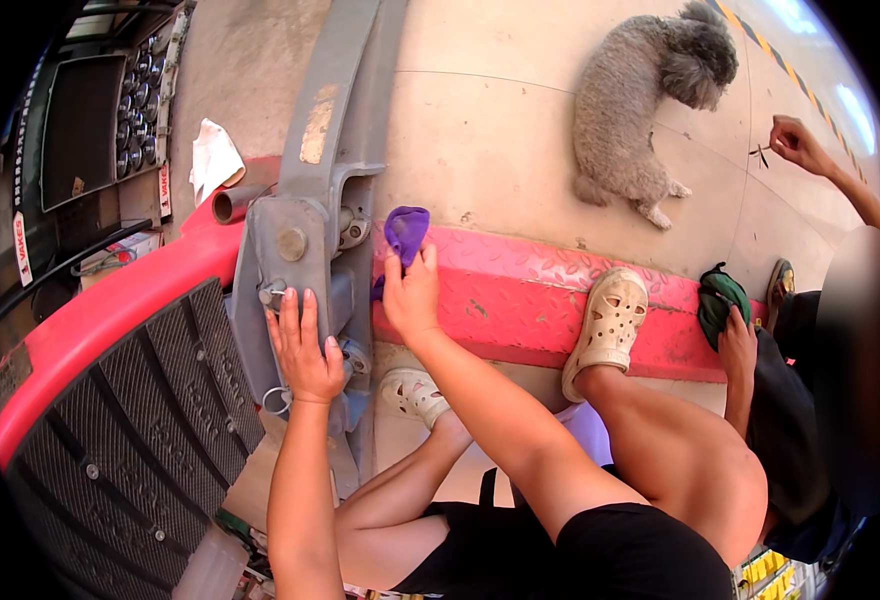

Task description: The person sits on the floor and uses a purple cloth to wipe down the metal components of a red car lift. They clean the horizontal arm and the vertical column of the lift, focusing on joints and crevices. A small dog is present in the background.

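My left hand (305, 348) lies flat with its fingers stretched out on a grey metal bracket (285, 240), beside a bolt with a pin (272, 294). Wrapped in my right hand (412, 295) is a purple cloth (406, 233), bunched up above the fingers. That hand is just right of the grey metal arm (328, 90), over the near end of a red tread-plate beam (500, 290). Below the bracket a metal ring (276, 401) hangs near my left wrist.
A grey curly dog (625, 105) lies on the floor beyond the beam. At right a co-worker's hand (736, 345) grips a dark green cloth (723, 305); the other (800, 145) pinches something thin. A red curved frame with black ribbed panels (130, 420) fills the left.
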Demonstrator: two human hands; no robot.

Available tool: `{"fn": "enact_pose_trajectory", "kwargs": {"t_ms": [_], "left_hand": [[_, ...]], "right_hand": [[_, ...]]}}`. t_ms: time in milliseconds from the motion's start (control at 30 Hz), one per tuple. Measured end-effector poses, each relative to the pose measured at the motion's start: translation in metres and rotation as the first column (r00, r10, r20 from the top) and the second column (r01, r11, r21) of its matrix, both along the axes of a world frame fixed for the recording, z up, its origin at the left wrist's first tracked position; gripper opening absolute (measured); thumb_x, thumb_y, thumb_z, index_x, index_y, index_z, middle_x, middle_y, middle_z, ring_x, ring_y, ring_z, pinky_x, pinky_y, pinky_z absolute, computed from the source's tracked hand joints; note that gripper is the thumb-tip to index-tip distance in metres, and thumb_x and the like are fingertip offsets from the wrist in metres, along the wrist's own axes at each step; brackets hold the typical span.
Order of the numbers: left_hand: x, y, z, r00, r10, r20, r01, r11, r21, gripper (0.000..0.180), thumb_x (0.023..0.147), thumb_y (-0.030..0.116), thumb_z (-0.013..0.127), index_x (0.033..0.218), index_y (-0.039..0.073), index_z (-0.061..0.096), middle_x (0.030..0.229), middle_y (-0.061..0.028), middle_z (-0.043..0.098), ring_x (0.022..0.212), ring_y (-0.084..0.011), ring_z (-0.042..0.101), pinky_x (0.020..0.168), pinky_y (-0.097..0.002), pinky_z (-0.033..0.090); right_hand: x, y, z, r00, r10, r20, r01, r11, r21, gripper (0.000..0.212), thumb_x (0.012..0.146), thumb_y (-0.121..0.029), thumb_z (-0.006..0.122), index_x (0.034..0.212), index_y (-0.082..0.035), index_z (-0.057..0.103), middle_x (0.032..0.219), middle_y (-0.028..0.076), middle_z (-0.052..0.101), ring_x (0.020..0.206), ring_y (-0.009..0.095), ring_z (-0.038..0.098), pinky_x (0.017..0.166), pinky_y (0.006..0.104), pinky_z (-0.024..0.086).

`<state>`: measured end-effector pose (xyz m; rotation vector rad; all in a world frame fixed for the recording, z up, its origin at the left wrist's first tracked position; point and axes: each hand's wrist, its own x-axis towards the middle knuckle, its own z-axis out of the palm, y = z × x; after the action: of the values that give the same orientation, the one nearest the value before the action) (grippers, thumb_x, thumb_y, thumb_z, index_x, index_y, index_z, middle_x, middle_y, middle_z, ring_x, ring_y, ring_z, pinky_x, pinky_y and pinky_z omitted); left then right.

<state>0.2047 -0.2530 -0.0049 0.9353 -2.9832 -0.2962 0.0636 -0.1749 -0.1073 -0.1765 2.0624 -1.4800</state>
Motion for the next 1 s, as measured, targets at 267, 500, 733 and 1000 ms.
{"fn": "enact_pose_trajectory", "kwargs": {"t_ms": [267, 500, 733, 1000], "left_hand": [[-0.006, 0.001, 0.0, 1.0, -0.02, 0.009, 0.02, 1.0, 0.019, 0.07, 0.084, 0.023, 0.048, 0.15, 0.001, 0.04, 0.156, -0.0242, 0.034, 0.147, -0.0401, 0.029, 0.121, -0.0574, 0.013], [-0.001, 0.001, 0.002, 1.0, -0.007, 0.013, 0.007, 1.0, 0.027, 0.07, 0.083, 0.021, 0.049, 0.15, 0.002, 0.04, 0.156, -0.0238, 0.034, 0.147, -0.0396, 0.029, 0.121, -0.0572, 0.014], [0.003, 0.0, -0.002, 1.0, 0.005, -0.004, -0.005, 1.0, -0.006, 0.071, 0.082, 0.022, 0.05, 0.15, 0.003, 0.042, 0.155, -0.0214, 0.037, 0.146, -0.0372, 0.032, 0.121, -0.0573, 0.016], [-0.01, 0.003, -0.007, 1.0, -0.031, -0.008, 0.03, 0.999, -0.016, 0.069, 0.085, 0.026, 0.048, 0.15, 0.003, 0.041, 0.156, -0.0229, 0.034, 0.146, -0.0393, 0.031, 0.121, -0.0574, 0.016]], "right_hand": [[0.022, -0.047, -0.026, 0.937, 0.346, -0.039, -0.344, 0.901, -0.265, 0.021, 0.092, -0.017, 0.059, 0.103, 0.001, 0.063, 0.101, 0.021, 0.062, 0.088, 0.043, 0.062, 0.08, 0.0496, 0.051], [-0.005, -0.02, -0.025, 0.759, 0.241, 0.605, 0.121, 0.86, -0.495, 0.022, 0.1, -0.017, 0.054, 0.112, -0.004, 0.067, 0.09, 0.005, 0.069, 0.076, 0.014, 0.062, 0.07, 0.0309, 0.051], [-0.02, 0.016, -0.015, 0.586, -0.103, 0.804, 0.414, 0.891, -0.188, 0.017, 0.1, -0.019, 0.056, 0.101, -0.006, 0.068, 0.074, -0.002, 0.062, 0.06, 0.007, 0.054, 0.054, 0.024, 0.043], [0.0, -0.066, -0.044, 0.623, 0.126, 0.772, 0.139, 0.953, -0.269, 0.021, 0.094, -0.01, 0.054, 0.104, 0.0, 0.069, 0.09, 0.007, 0.07, 0.078, 0.019, 0.064, 0.073, 0.0331, 0.051]]}}
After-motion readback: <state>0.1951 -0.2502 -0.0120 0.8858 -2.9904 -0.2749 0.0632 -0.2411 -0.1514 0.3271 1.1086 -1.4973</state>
